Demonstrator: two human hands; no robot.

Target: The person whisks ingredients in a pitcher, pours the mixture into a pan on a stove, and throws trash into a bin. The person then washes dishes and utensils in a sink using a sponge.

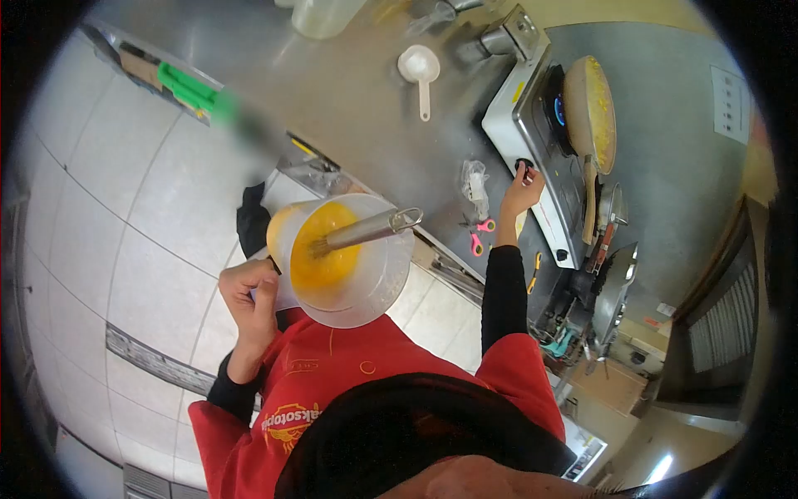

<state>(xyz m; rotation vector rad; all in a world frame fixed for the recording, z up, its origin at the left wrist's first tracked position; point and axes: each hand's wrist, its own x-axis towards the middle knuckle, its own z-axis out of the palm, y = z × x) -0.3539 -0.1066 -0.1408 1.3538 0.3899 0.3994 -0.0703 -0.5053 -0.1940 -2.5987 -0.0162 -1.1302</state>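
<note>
My left hand (249, 301) is closed round the handle of a clear plastic pitcher (384, 279). Yellow liquid, like beaten egg, lies inside it, and a metal whisk (366, 230) leans in the liquid with its handle over the rim. My right hand (523, 190) pinches the black knob (524, 165) on the front of a white gas stove (509, 125). A blue flame burns at the back burner, under a pan (592, 108) with yellow food in it and a wooden handle.
On the steel counter (366, 108) are a white measuring scoop (418, 65), a plastic wrapper (475, 187), pink-handled scissors (477, 241) and a yellow cutter (534, 273). Another pan (617, 291) stands right of the stove. A green object (189, 87) is at the counter's left edge.
</note>
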